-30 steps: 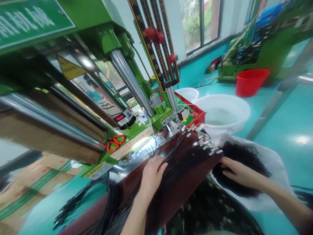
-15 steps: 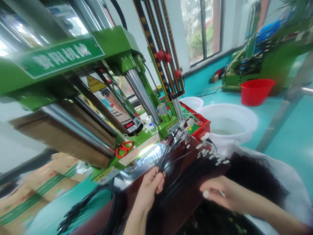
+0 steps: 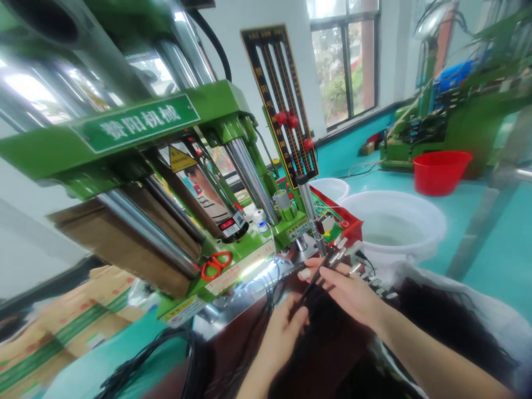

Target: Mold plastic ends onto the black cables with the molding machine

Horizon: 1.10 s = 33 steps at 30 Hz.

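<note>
In the head view, clasping black cables [image 3: 311, 285] in the left hand [image 3: 288, 318] and grasping them near their pale connector ends [image 3: 338, 255] with the right hand [image 3: 351, 291], over a dark red counter [image 3: 236, 343], in front of a green press [image 3: 224, 94] with orange-handled scissors [image 3: 216, 265] on its base, near a large white tub [image 3: 438, 221]

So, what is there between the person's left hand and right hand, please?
Between the left hand and the right hand, a slim bundle of black cables runs on a slant; the head view shows this.
</note>
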Each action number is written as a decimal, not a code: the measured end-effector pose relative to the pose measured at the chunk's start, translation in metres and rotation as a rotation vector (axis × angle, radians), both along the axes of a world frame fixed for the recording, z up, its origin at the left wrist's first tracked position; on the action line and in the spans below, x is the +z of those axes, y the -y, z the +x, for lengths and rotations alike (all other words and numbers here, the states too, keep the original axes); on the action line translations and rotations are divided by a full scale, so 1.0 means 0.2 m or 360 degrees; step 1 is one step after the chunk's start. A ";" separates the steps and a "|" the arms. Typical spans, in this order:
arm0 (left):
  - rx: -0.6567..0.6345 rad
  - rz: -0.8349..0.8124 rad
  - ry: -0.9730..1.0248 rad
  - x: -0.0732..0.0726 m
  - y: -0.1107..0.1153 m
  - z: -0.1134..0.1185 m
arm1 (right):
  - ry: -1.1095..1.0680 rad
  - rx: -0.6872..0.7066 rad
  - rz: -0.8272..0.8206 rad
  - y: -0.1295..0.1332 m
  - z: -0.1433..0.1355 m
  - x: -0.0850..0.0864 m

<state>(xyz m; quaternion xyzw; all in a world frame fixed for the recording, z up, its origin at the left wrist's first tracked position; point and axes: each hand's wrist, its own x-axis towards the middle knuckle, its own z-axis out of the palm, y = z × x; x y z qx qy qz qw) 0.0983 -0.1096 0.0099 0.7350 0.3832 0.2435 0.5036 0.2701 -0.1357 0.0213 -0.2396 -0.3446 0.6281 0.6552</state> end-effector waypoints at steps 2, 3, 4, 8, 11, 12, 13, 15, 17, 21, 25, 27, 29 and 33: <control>-0.0052 0.0032 0.0051 0.05 -0.01 0.08 | 0.0127 -0.0073 -0.0025 0.02 0.02 -0.02; -0.0082 0.0022 0.0064 0.08 -0.02 0.12 | 0.0185 -0.0104 -0.0035 0.02 0.02 -0.03; -0.0111 0.0001 0.0068 0.09 -0.03 0.16 | 0.0235 -0.0127 -0.0041 0.02 0.04 -0.05; -0.0094 -0.0107 0.0103 0.10 -0.06 0.24 | 0.0238 -0.0110 0.0003 0.01 0.08 -0.10; -0.0021 -0.0160 0.0174 0.08 -0.07 0.24 | 0.0140 0.0054 0.0200 0.01 0.11 -0.10; -0.0018 -0.0168 0.0178 0.08 -0.07 0.24 | 0.0122 0.0076 0.0242 0.01 0.11 -0.10; -0.0018 -0.0167 0.0171 0.07 -0.07 0.24 | 0.0117 0.0059 0.0251 0.00 0.11 -0.10; -0.0003 -0.0132 0.0133 0.06 -0.08 0.25 | 0.0146 -0.0053 0.0176 -0.01 0.11 -0.12; 0.0049 -0.0064 0.0092 0.05 -0.08 0.25 | 0.0206 -0.0186 0.0087 -0.02 0.11 -0.15; 0.0139 -0.0080 0.0068 0.04 -0.10 0.27 | 0.0302 -0.0300 0.0078 -0.03 0.11 -0.17; 0.0024 -0.0226 0.0128 0.04 -0.10 0.27 | 0.0287 -0.0275 0.0054 -0.02 0.12 -0.17; -0.0023 -0.0203 0.0142 0.05 -0.09 0.27 | 0.0264 -0.0247 0.0014 -0.02 0.12 -0.17; -0.0047 -0.0152 0.0141 0.05 -0.08 0.27 | 0.0286 -0.0249 -0.0004 -0.02 0.12 -0.17; 0.0015 -0.0043 0.0106 0.05 -0.08 0.26 | 0.0322 -0.0396 0.0009 -0.03 0.13 -0.16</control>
